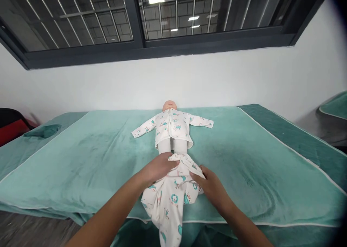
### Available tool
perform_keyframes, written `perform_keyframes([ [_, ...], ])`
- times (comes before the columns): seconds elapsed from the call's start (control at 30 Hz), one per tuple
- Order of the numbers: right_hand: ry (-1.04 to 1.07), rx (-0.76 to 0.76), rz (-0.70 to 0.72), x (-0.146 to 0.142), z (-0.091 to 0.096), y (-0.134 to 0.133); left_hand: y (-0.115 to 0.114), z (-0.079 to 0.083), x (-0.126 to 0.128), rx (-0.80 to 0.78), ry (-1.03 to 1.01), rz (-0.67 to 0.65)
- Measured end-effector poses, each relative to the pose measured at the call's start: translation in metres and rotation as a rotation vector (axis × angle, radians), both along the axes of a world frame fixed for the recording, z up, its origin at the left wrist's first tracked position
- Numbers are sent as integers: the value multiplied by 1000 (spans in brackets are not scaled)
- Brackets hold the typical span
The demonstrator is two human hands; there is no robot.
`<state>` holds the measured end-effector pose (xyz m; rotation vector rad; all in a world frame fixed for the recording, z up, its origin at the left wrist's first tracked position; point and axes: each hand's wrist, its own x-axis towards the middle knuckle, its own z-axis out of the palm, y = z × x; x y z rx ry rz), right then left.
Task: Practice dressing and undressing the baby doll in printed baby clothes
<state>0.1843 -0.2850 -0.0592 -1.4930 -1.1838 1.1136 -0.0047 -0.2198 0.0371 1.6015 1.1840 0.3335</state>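
Dressed doll (170, 105) on a bed, clock positions being read about the shirt at the centre of the view. The doll lies on its back on a green cover (81, 164), head toward 12 o'clock, wearing a patterned white shirt (176, 126) with its sleeves spread toward 3 and 9 o'clock. At 6 o'clock lie the matching trousers (173, 200) — bunched at the waist, one leg trailing past the cover's piped edge. The doll's white legs disappear behind the waist; whether they enter the trousers cannot be told. The left hand (162, 167), just past 6 o'clock, has its fingers curled over the waist fabric, gripping it. The right hand (210, 185), at 5 o'clock, pinches the opposite side between thumb and fingers. A white wall (217, 77) and a barred window (138, 22) occupy 12 o'clock; a red-and-black object (12, 129) stands at 9.
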Motion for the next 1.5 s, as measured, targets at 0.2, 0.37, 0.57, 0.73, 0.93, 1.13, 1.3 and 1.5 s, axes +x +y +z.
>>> perform_keyframes([
  [0.2,-230,35,-7,-7,-8,2,-3,-17,15,461,490,-129],
  [0.37,159,109,-2,-10,-1,8,-5,-5,17,258,165,-48],
  [0.57,446,204,-126,-8,3,31,7,25,-3,-253,-272,-167],
  [0.73,76,283,-256,-10,7,68,44,33,-1,161,-19,33],
  [0.93,-140,403,-239,-1,9,121,91,22,34,679,225,206],
  [1.13,-174,390,-217,22,7,149,85,7,31,496,172,55],
  [1.3,-133,366,-256,20,0,149,74,8,30,378,105,-100],
  [1.5,-187,385,-311,14,3,161,102,10,44,638,499,62],
])
